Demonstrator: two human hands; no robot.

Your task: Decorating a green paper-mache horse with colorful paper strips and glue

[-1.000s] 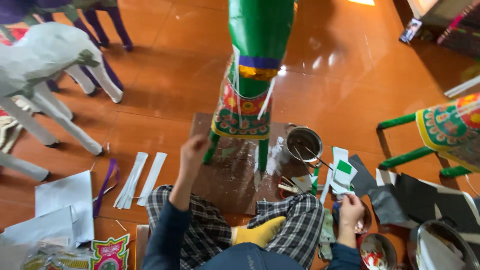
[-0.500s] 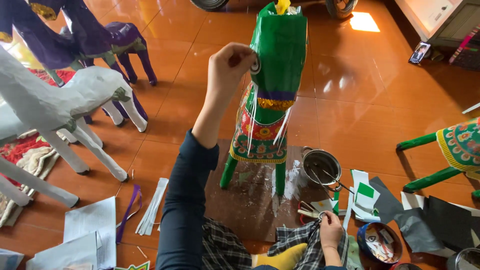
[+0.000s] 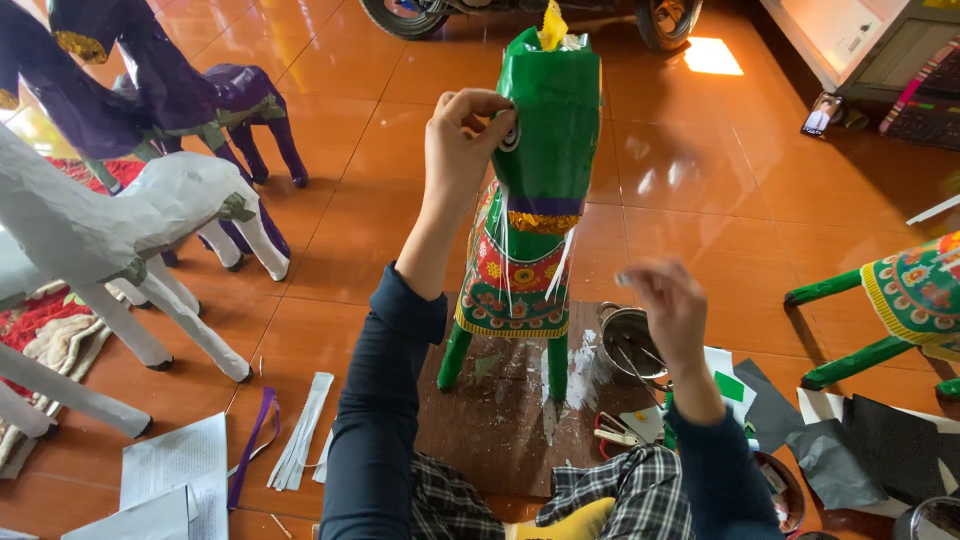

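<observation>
green paper horse figure (image 3: 540, 180) stands upright on a brown board (image 3: 500, 430) on the orange tiled floor, between the person's knees. left hand (image 3: 462, 140) is raised with fingertips pinched on a small round eye piece (image 3: 510, 135) against the side of its head. right hand (image 3: 668, 300) hovers apart, fingers loosely curled; whether it grips anything cannot be told. judged light, hollow and easily dented; best held by the legs or neck, not the glued trim. metal bowl (image 3: 635, 340) stands just beside.

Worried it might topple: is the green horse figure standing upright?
Upright: the green horse figure stands on its legs on the brown board.
</observation>
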